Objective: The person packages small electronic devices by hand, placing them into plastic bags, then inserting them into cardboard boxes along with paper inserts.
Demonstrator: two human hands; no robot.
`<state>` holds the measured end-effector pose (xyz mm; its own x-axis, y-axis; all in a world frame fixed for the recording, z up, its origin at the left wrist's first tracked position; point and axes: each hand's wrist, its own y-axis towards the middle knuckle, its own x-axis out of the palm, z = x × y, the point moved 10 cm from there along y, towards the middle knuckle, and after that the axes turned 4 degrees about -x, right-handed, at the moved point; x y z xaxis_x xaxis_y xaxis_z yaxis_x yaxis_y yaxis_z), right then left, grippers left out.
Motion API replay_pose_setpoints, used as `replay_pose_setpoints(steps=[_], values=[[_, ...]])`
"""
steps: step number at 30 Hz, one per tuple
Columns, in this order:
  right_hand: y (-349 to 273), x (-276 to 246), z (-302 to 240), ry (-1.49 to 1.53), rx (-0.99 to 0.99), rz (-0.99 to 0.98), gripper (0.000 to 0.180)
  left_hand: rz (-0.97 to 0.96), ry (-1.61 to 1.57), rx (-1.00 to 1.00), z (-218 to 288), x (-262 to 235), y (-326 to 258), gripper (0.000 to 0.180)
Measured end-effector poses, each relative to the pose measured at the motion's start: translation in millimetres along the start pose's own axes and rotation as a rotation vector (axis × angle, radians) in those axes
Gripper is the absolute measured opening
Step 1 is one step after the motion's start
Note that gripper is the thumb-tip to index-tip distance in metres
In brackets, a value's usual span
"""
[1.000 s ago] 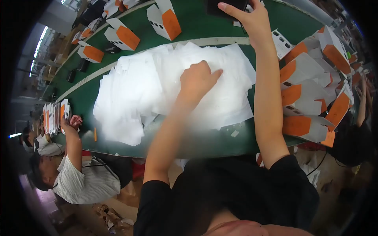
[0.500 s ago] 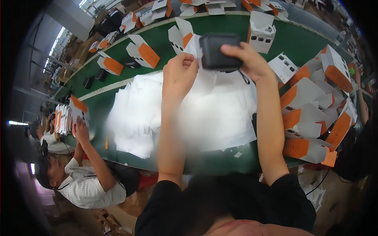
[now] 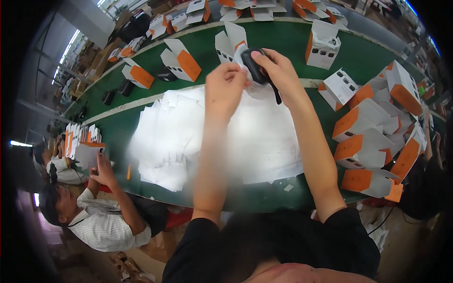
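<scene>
In my right hand (image 3: 279, 70) is a black rounded case (image 3: 255, 65) with a short dark strap hanging below it. My thumb lies across its top, and my fingers curl round its far side. A thin white sheet or bag (image 3: 245, 70) covers the case's left side. My left hand (image 3: 223, 87) pinches that white wrapping close against the case, its fingers closed. Both hands are raised above two wide piles of thin white sheets, a left pile (image 3: 165, 137) and a right pile (image 3: 266, 141).
Open white-and-orange cartons (image 3: 181, 63) stand along the green table (image 3: 278, 37). A filled open carton (image 3: 322, 47) is beyond my right hand, and several cartons (image 3: 361, 146) crowd the right side. Small black cases (image 3: 125, 88) lie far left. A co-worker (image 3: 104, 212) handles a carton (image 3: 89, 153).
The case has turned from broad side to a narrower side, and the white wrapping now lies against it. My left hand has shifted slightly right. The co-worker's carton has tipped and lowered.
</scene>
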<state>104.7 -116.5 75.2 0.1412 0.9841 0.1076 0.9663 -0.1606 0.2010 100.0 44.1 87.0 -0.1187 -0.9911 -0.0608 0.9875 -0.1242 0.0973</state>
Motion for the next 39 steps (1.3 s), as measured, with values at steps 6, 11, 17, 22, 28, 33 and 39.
replay_pose_setpoints(steps=[6, 11, 17, 22, 28, 33, 39], values=[[-8, -10, -19, -0.075, 0.04, -0.141, 0.053, 0.012, -0.391, -0.071, -4, -22, 8, 0.014], [-31, 1, -23, -0.661, -0.179, -0.39, 0.075, -0.127, -0.406, -0.092, 10, 11, 5, 0.017], [-6, -28, -31, -0.558, -0.152, -0.18, 0.061, -0.206, -0.066, 0.148, 57, 28, 34, 0.022], [5, -53, -63, -0.301, -0.276, 0.027, 0.051, 0.346, 0.285, 0.255, 5, -59, 134, 0.036], [78, -24, -56, -0.408, -0.661, 0.076, 0.057, 0.237, 0.528, 0.278, -36, 4, 169, 0.04], [87, -13, -44, -0.844, -0.676, -0.009, 0.056, 0.287, 0.58, 0.222, -36, -18, 157, 0.027], [99, 0, -13, -1.503, -0.451, -0.214, 0.048, 0.182, 0.487, 0.137, -38, 5, 155, 0.027]])
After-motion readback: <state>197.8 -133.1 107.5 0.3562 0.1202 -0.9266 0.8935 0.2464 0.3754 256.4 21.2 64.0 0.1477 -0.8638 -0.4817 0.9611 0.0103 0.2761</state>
